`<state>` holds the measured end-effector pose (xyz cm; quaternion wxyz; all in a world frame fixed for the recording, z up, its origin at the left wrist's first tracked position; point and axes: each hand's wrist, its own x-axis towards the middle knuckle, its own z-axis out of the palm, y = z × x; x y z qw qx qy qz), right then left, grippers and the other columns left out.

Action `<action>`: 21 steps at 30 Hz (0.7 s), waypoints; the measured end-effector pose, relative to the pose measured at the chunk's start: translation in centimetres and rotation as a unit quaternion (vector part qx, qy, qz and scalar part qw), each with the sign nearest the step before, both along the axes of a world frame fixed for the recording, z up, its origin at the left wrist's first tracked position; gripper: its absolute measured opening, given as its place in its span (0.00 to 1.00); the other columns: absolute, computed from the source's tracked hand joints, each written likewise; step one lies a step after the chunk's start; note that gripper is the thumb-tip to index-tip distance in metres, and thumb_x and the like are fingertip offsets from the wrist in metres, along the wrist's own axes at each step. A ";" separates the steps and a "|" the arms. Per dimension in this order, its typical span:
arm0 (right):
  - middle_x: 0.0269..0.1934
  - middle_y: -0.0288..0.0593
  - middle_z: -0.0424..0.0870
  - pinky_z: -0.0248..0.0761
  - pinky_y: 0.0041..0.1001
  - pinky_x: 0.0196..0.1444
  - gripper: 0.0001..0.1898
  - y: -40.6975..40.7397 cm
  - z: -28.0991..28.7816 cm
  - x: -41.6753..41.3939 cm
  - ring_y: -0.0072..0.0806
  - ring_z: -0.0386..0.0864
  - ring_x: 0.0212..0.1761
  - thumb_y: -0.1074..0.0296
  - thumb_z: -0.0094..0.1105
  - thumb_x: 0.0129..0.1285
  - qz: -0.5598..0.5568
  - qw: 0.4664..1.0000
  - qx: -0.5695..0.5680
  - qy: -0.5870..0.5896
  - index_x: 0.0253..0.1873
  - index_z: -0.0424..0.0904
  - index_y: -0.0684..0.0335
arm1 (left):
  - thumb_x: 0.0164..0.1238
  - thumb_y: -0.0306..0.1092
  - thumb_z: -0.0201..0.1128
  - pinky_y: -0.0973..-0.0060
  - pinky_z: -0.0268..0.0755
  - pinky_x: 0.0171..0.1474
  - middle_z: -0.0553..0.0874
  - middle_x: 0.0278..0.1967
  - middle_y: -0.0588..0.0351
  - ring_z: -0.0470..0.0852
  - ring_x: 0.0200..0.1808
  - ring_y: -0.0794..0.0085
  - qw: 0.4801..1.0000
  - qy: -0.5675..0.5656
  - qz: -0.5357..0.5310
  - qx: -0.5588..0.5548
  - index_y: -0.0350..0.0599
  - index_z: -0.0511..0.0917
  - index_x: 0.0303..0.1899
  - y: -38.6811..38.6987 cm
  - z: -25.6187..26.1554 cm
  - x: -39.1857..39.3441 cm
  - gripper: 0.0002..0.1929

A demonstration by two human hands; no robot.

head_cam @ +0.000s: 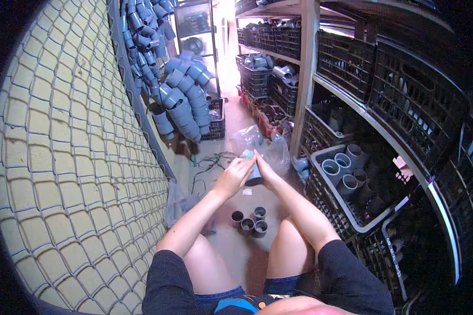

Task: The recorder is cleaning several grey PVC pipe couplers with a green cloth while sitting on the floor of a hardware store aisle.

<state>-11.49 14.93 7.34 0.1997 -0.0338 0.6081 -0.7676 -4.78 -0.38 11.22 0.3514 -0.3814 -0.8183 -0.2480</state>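
Note:
In front of me my left hand (233,175) and my right hand (265,169) are raised close together around a grey plastic pipe fitting (254,175). The left hand's fingers also hold a small pale green piece (247,154), perhaps a cloth or sponge, against its upper part. The right hand lies along the fitting's right side with fingers extended; whether it grips cannot be told. Below, between my knees, several short grey pipe fittings (261,226) stand upright on the floor with their round openings up. Clear plastic bags (278,153) lie just beyond my hands.
A wire mesh fence (71,157) runs along the left. Stacked grey pipe fittings (185,102) rise ahead on the left, beside a black crate (216,130). Shelves with black crates (345,63) line the right; a grey-rimmed crate (349,208) holds more fittings. Dark strands (201,173) lie on the floor.

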 end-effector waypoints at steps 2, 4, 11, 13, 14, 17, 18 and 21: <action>0.56 0.46 0.79 0.69 0.32 0.57 0.41 0.4 0.2 -0.4 0.32 0.77 0.57 0.26 0.38 0.66 0.018 0.999 0.042 0.017 0.66 0.71 0.60 | 0.62 0.27 0.65 0.64 0.74 0.53 0.83 0.44 0.45 0.80 0.47 0.53 1.000 -0.016 -0.013 0.002 0.36 0.71 0.64 0.7 1.2 0.6 0.27; 0.53 0.44 0.81 0.71 0.29 0.54 0.38 -0.1 -0.3 -0.7 0.28 0.79 0.52 0.30 0.39 0.68 -0.013 0.999 0.019 0.049 0.65 0.72 0.59 | 0.60 0.26 0.66 0.63 0.74 0.53 0.83 0.44 0.45 0.80 0.48 0.54 1.000 -0.009 -0.014 0.019 0.36 0.71 0.63 0.8 1.4 0.2 0.27; 0.44 0.43 0.84 0.73 0.30 0.50 0.39 -0.6 2.6 1.1 0.26 0.80 0.49 0.29 0.31 0.70 -0.071 0.996 -0.045 0.019 0.56 0.77 0.62 | 0.57 0.22 0.60 0.65 0.75 0.56 0.83 0.51 0.45 0.81 0.52 0.55 0.999 0.008 -0.019 -0.051 0.40 0.79 0.54 1.0 1.8 0.1 0.20; 0.47 0.43 0.83 0.72 0.32 0.54 0.42 -0.7 2.9 0.7 0.28 0.79 0.52 0.27 0.26 0.69 -0.061 0.997 -0.056 -0.002 0.59 0.75 0.62 | 0.58 0.23 0.59 0.65 0.74 0.58 0.83 0.50 0.45 0.81 0.54 0.55 0.999 -0.027 -0.018 -0.040 0.39 0.79 0.53 1.3 2.6 0.1 0.18; 0.51 0.43 0.81 0.71 0.32 0.56 0.42 -1.5 3.5 1.9 0.28 0.79 0.54 0.27 0.25 0.68 -0.057 0.995 -0.067 0.038 0.63 0.72 0.61 | 0.59 0.23 0.59 0.65 0.73 0.60 0.83 0.51 0.44 0.79 0.57 0.54 0.999 -0.001 0.006 -0.034 0.37 0.79 0.52 0.4 2.7 0.0 0.17; 0.56 0.43 0.79 0.71 0.32 0.57 0.42 -2.2 4.1 2.3 0.31 0.78 0.55 0.27 0.28 0.68 -0.072 0.991 -0.055 0.100 0.65 0.70 0.60 | 0.65 0.28 0.59 0.67 0.74 0.60 0.83 0.53 0.44 0.79 0.59 0.56 0.994 0.069 0.087 -0.009 0.35 0.79 0.52 -0.6 2.8 -0.4 0.15; 0.56 0.43 0.79 0.71 0.32 0.57 0.42 -1.5 3.5 1.7 0.31 0.78 0.55 0.27 0.28 0.68 -0.077 0.991 -0.053 0.096 0.65 0.70 0.60 | 0.65 0.28 0.59 0.67 0.74 0.60 0.83 0.53 0.44 0.79 0.59 0.56 0.994 0.066 0.083 -0.007 0.35 0.79 0.52 0.0 2.8 0.1 0.15; 0.57 0.45 0.79 0.71 0.31 0.55 0.42 0.4 2.5 1.1 0.30 0.78 0.55 0.26 0.33 0.67 -0.074 0.996 -0.005 0.043 0.66 0.69 0.61 | 0.65 0.30 0.61 0.69 0.76 0.58 0.85 0.50 0.50 0.82 0.56 0.62 0.988 0.075 0.003 -0.132 0.39 0.81 0.51 0.9 1.7 3.2 0.14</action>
